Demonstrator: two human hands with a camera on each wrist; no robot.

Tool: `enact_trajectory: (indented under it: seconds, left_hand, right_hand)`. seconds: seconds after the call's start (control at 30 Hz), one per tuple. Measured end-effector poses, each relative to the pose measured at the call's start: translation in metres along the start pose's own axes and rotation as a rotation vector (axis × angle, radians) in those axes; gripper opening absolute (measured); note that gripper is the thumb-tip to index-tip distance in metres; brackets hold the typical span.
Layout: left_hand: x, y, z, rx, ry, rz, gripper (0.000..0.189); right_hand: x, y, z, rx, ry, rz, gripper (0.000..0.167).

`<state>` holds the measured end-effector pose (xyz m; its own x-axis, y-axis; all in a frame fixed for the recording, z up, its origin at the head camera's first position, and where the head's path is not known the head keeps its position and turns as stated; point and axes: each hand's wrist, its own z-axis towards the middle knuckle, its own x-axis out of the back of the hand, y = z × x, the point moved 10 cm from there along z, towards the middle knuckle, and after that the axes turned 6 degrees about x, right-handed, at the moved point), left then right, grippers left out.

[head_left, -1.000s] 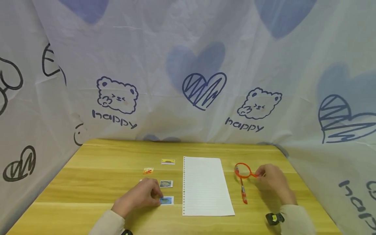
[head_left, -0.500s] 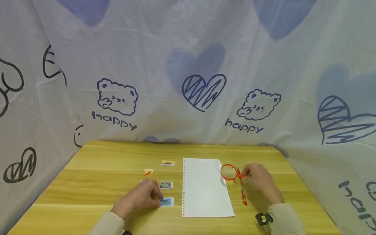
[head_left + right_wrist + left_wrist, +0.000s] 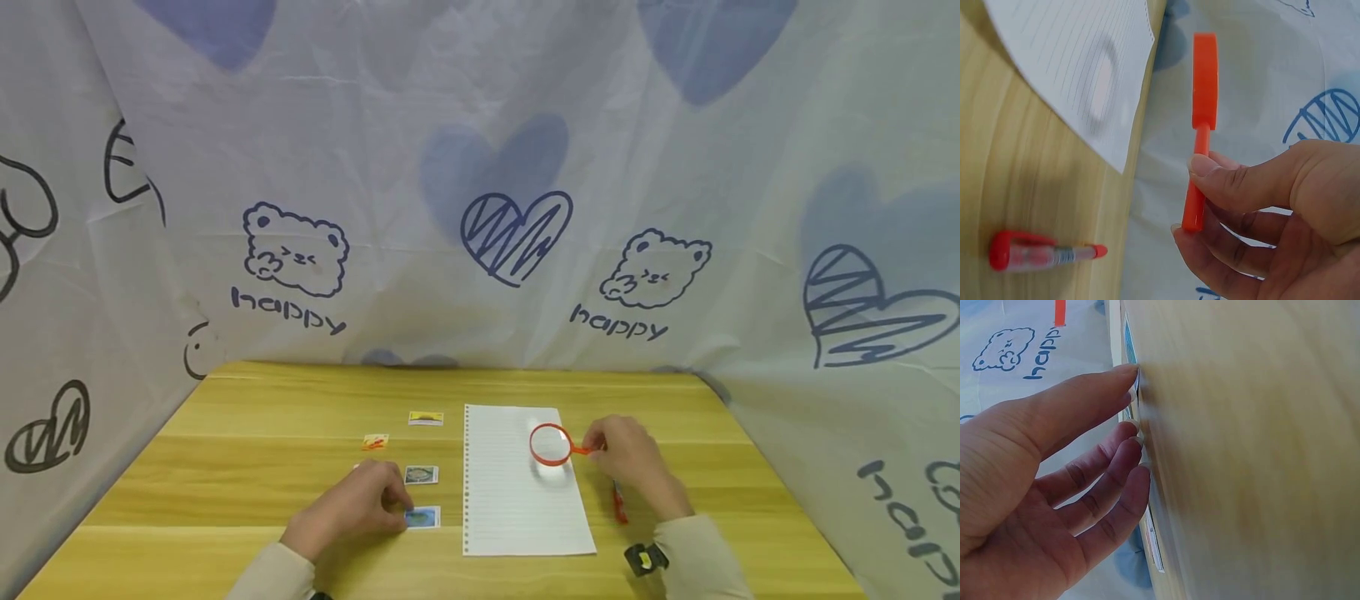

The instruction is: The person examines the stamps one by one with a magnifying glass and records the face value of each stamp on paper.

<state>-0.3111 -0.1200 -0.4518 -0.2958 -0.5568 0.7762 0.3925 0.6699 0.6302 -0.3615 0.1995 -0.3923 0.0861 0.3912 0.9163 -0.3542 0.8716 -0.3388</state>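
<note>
My right hand point(image 3: 626, 450) holds a red-rimmed magnifying glass point(image 3: 551, 445) by its handle, between thumb and fingers. The lens hovers over the right part of a lined white sheet point(image 3: 510, 500) with punched holes along its left edge. In the right wrist view the magnifying glass point(image 3: 1205, 81) stands edge-on. My left hand point(image 3: 356, 504) rests low at the table, thumb and index fingertips touching the left edge of a blue stamp point(image 3: 423, 517). In the left wrist view the other fingers are loosely bent, and the blue stamp point(image 3: 1129, 340) lies flat beyond the thumb.
Behind the blue stamp lie a greenish stamp point(image 3: 422, 475), a yellow one point(image 3: 426, 418) and a red-and-yellow one point(image 3: 376, 442). Another pale piece point(image 3: 357, 467) is mostly hidden by the left hand. A red pen point(image 3: 1047, 253) lies right of the sheet. Printed cloth point(image 3: 420, 333) borders the table.
My right hand has carried the magnifying glass leftward, from above the pen to over the sheet, and now partly covers the pen. The left hand has stayed at the blue stamp.
</note>
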Motion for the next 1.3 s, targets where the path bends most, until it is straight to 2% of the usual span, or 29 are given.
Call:
enact_trajectory:
  seconds: [0.27, 0.67, 0.9, 1.3]
  left_hand:
    - [0.0, 0.001, 0.0, 0.002, 0.001, 0.002, 0.015]
    - [0.002, 0.003, -0.001, -0.001, 0.004, 0.005, 0.015]
    - [0.002, 0.005, -0.001, 0.0, 0.002, 0.005, 0.014]
    - [0.003, 0.006, -0.001, -0.014, 0.01, 0.01, 0.014]
  right_hand:
    - [-0.003, -0.019, 0.002, 0.054, 0.013, 0.016, 0.02]
    - [-0.016, -0.032, 0.008, 0.025, -0.028, 0.035, 0.017]
    - [-0.019, -0.043, 0.009, 0.06, -0.016, 0.077, 0.018]
    - [-0.03, -0.059, 0.011, 0.093, -0.043, 0.136, 0.018]
